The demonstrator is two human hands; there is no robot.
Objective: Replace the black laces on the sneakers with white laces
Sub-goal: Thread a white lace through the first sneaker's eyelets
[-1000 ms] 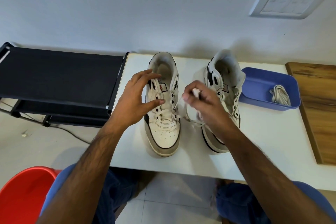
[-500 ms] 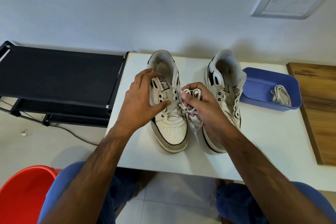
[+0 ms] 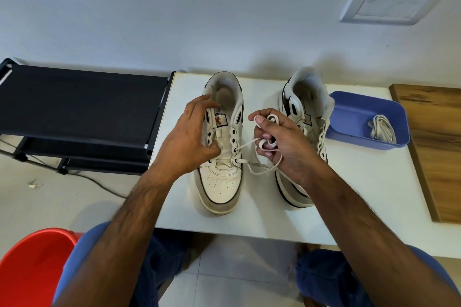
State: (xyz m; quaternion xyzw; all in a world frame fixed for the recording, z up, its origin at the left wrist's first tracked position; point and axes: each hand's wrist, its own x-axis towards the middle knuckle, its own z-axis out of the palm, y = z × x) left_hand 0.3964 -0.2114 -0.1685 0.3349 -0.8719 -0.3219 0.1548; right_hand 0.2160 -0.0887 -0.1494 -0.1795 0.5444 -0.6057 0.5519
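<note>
Head view: right hand (image 3: pixel 282 143) now bunches white lace (image 3: pixel 268 143) mid-frame, slack gathered since 1 s ago; left hand (image 3: pixel 189 142) grips left sneaker (image 3: pixel 222 157) tongue. Lacing barely begun.

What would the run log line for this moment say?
left hand: holds left sneaker | right hand: grips bunched white lace | lace: in lowest eyelets | spare lace: blue tray

Lighting even, soft, bright. Faint shadows behind both sneakers (image 3: pixel 222 147) on the wall (image 3: pixel 174 7). No glare. Wide-angle bending at frame edges, marked at upper right. Centre sharp; lower corners slightly soft.
</note>
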